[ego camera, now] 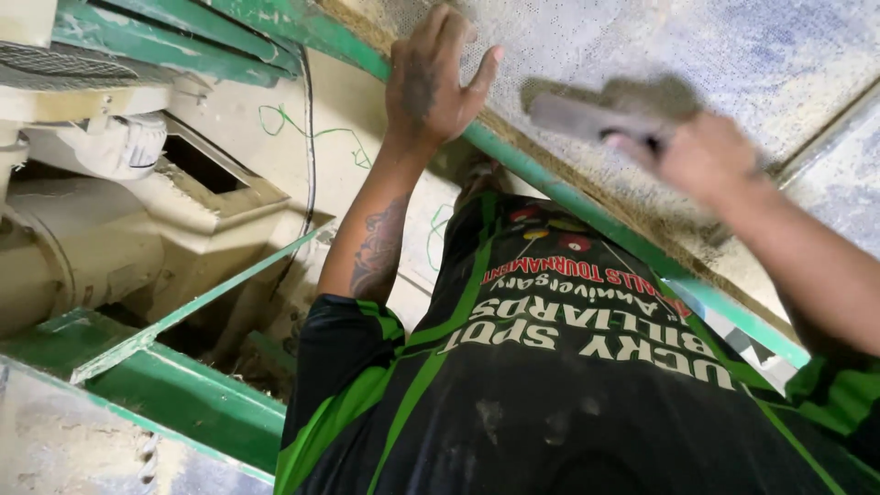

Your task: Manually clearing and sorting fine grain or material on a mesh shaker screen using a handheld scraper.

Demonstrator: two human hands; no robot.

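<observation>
Left hand point(438, 78) open, fingers spread, palm pressed on green frame rail point(550, 188) at edge of mesh screen point(733, 55). Right hand point(701, 156) closed round brush point(600, 115) (blurred), long axis lying left-right on the mesh, just right of left hand.

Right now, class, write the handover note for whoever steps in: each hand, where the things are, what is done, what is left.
Left hand: open, palm braced on the green frame edge.
Right hand: shut on a grey brush, blurred with motion, against the dusty mesh screen.
The screen sits above the green frame; the beige machine housing lies to the left.
Done: cannot tell how much is brushed.
Left: dust shows along the frame edge.
</observation>
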